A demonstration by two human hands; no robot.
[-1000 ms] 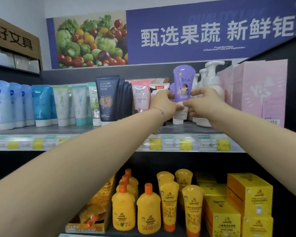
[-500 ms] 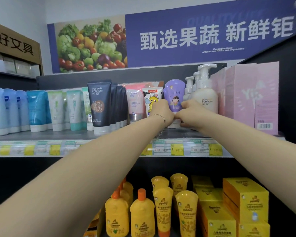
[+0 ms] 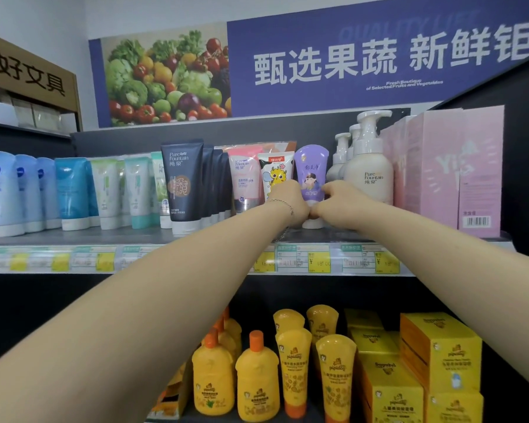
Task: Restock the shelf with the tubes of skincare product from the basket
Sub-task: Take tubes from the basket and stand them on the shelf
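A purple tube [image 3: 311, 172] with a cartoon figure stands cap-down on the upper shelf [image 3: 74, 236], between a white tube with a yellow cartoon [image 3: 276, 174] and the white pump bottles [image 3: 368, 166]. My left hand [image 3: 289, 199] and my right hand [image 3: 339, 203] both grip the purple tube low down, one on each side, fingers curled round it. The basket is not in view.
Left along the shelf stand a pink tube [image 3: 245, 178], dark Pure Fountain tubes [image 3: 182, 181], green tubes [image 3: 136, 190] and blue tubes [image 3: 0, 190]. Pink boxes [image 3: 452, 169] close the right end. Yellow bottles [image 3: 257, 377] and yellow boxes [image 3: 440, 352] fill the lower shelf.
The purple tube has come down from slightly raised to standing on the shelf. Both hands slid lower on it and stay round it.
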